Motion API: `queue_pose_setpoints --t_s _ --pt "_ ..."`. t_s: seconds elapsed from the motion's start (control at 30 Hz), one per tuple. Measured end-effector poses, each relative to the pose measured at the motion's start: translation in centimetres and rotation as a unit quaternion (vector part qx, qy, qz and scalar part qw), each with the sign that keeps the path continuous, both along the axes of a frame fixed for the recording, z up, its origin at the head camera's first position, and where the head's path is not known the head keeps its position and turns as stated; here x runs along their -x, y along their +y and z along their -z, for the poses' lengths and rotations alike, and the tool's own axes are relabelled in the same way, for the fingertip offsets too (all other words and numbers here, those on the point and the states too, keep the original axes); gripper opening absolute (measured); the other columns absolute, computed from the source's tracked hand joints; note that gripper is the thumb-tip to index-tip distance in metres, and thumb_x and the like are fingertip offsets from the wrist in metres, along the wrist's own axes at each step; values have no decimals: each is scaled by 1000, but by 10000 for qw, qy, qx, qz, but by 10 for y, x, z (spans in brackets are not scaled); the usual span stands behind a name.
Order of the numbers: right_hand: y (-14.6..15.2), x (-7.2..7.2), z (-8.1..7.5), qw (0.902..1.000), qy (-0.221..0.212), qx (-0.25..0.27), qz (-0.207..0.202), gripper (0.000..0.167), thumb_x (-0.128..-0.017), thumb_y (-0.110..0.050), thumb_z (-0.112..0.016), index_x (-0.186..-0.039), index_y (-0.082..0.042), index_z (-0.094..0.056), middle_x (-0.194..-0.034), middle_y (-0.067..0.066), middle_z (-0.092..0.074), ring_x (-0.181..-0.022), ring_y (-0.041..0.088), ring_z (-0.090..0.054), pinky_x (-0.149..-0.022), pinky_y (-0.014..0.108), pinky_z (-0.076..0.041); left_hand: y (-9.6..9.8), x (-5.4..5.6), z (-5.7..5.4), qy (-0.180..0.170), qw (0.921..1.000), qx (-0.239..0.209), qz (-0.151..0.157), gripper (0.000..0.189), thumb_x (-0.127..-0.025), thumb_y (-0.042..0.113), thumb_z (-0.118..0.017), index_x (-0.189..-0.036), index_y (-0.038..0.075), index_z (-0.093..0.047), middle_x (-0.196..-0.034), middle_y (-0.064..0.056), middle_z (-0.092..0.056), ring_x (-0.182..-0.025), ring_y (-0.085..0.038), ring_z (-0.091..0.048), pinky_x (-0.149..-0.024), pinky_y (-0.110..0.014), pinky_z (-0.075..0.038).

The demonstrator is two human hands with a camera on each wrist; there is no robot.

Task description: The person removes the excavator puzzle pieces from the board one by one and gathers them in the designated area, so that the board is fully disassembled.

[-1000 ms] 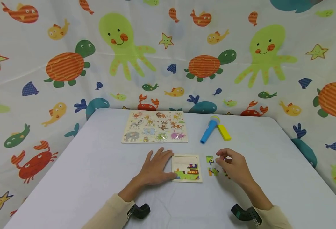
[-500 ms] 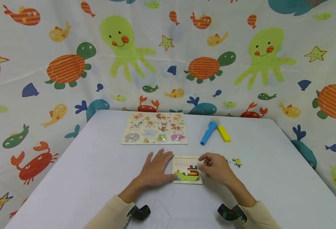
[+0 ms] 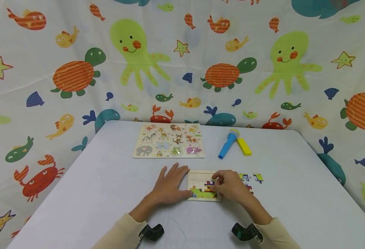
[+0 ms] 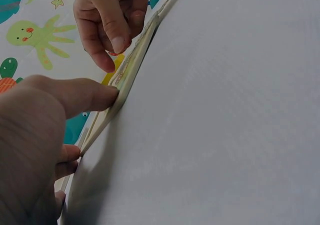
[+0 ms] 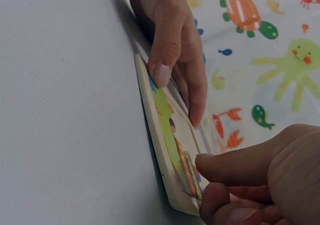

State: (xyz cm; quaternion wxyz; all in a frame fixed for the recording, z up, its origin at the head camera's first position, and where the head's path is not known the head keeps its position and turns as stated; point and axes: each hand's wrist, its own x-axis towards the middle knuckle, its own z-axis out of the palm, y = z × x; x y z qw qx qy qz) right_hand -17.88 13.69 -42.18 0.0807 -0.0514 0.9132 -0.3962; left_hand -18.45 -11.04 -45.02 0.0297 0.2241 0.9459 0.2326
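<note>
A small wooden jigsaw tray (image 3: 198, 175) lies flat in front of me, its lower part filled with green and coloured pieces. My left hand (image 3: 170, 183) rests at its left side with fingers spread; the thumb presses the lower left corner, as the left wrist view shows too. My right hand (image 3: 230, 185) is over the tray's right edge, thumb and fingertips pinched together on a small puzzle piece that the fingers mostly hide. In the right wrist view the right thumb (image 5: 225, 167) is close to the filled rows. Loose puzzle pieces (image 3: 258, 177) lie right of that hand.
Behind the tray lies a larger animal puzzle board (image 3: 168, 141). To its right are a blue toy microphone (image 3: 227, 145) and a yellow block (image 3: 244, 147). A cloth printed with sea animals (image 3: 176, 62) hangs at the table's back edge.
My right hand has moved left from the loose pieces to the tray's right side, uncovering pieces behind it. My left hand stays in place on the tray.
</note>
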Motion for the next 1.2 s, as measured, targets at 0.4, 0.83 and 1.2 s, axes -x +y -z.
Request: queue_pose_setpoints --t_s 0.4,0.83,1.2 --pt "0 -2 4 9998 73 -180 -83 30 -78 -11 -87 -105 -6 -73 -72 3 -56 -64 18 -52 -51 28 -43 1 0 2 64 10000 -51 -2 81 -85 55 -67 -153 17 -44 -160 1 -40 -155 -29 -19 -122 -62 -5" --pt "0 -5 6 9999 20 -140 -93 29 -80 -12 -86 -104 -7 -71 -71 3 -56 -59 16 -52 -50 28 -44 2 -1 -1 54 10000 -37 -21 81 -85 54 -67 -152 15 -45 -160 -2 -41 -155 -31 -19 -122 -62 -6" --pt "2 -4 8 9996 227 115 -102 29 -78 -6 -85 -99 -7 -65 -73 3 -55 -61 16 -52 -50 26 -43 2 0 -1 74 9999 -71 -11 80 -84 53 -67 -152 16 -46 -160 -2 -41 -155 -31 -19 -122 -63 -6"
